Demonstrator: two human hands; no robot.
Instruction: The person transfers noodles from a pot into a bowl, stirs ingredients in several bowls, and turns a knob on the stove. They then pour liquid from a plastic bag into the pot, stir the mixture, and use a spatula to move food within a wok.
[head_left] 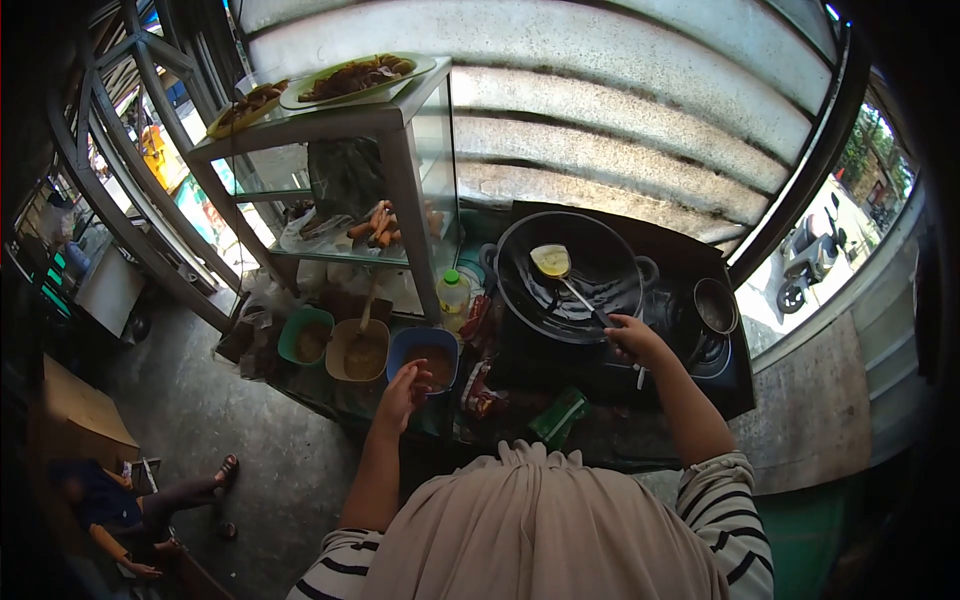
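Your right hand [636, 340] is fisted round the ladle [566, 278] handle; the ladle's bowl, w/ yellowish liquid in it, sits inside the black wok [590, 300] on the stove. Your left hand [404, 392] hangs at the rim of the blue bowl [398, 347], fingers curled together, maybe pinching sth, can't tell what. Beige bowl [345, 340] & green bowl [292, 335] sit just left of it, yellow bottle [453, 297] behind, glass case [400, 170] above.
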